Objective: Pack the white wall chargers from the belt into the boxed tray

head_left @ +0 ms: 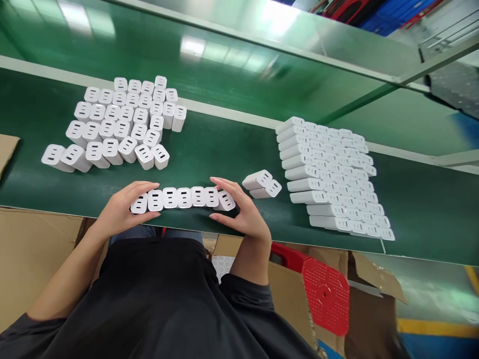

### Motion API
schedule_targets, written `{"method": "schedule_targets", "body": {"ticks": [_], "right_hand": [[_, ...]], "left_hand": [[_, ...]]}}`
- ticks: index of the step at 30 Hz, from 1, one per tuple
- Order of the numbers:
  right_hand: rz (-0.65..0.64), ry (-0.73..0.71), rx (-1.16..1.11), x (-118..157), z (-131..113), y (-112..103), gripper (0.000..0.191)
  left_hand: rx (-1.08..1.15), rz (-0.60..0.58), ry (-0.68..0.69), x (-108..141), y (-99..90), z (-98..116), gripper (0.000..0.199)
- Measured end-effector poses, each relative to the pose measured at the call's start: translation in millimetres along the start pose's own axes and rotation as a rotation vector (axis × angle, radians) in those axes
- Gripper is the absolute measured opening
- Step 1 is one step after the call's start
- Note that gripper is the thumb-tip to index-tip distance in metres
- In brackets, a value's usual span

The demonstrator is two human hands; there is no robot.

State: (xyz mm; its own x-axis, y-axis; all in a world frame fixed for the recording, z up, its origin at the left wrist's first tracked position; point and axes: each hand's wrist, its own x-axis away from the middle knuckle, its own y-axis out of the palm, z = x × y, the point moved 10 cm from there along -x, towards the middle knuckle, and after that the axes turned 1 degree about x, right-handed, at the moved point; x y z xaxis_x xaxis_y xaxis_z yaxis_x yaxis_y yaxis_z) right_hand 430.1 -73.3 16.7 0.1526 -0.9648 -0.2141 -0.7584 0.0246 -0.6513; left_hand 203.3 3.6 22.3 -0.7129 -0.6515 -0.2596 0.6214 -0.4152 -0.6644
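A row of several white chargers [184, 198], their port faces turned up, stands near the front edge of the green bench. My left hand [129, 202] is closed around the row's left end, thumb in front and fingers behind. At the right end my right hand [243, 209] grips the last charger [225, 201], which leans a little out of line. Just right of that hand, two more chargers [262, 183] lie tilted side by side. Whether the row rests on the bench or is slightly raised, I cannot tell.
A loose group of white chargers [112, 114] stands at the back left. Tightly packed rows of chargers [337, 179] fill a block on the right. Below the bench [217, 144] are cardboard boxes [37, 249] and a red plastic stool [325, 294].
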Motion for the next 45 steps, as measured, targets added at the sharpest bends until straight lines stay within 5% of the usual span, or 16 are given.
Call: {"method": "schedule_targets", "body": {"ticks": [6, 15, 23, 45], "right_hand": [[0.001, 0.052, -0.01, -5, 3, 0, 0.049], [-0.058, 0.02, -0.123, 2, 10, 3, 0.069], [0.03, 0.0, -0.102, 2, 7, 1, 0.049], [0.157, -0.012, -0.049, 5, 9, -9, 0.054]], "left_hand": [[-0.013, -0.016, -0.019, 0, 1.0, -2, 0.052], [-0.036, -0.031, -0.04, -1, 0.8, -5, 0.049], [-0.009, -0.046, -0.064, 0, 1.8, -8, 0.049], [0.105, -0.07, -0.055, -3, -0.1, -6, 0.058]]}}
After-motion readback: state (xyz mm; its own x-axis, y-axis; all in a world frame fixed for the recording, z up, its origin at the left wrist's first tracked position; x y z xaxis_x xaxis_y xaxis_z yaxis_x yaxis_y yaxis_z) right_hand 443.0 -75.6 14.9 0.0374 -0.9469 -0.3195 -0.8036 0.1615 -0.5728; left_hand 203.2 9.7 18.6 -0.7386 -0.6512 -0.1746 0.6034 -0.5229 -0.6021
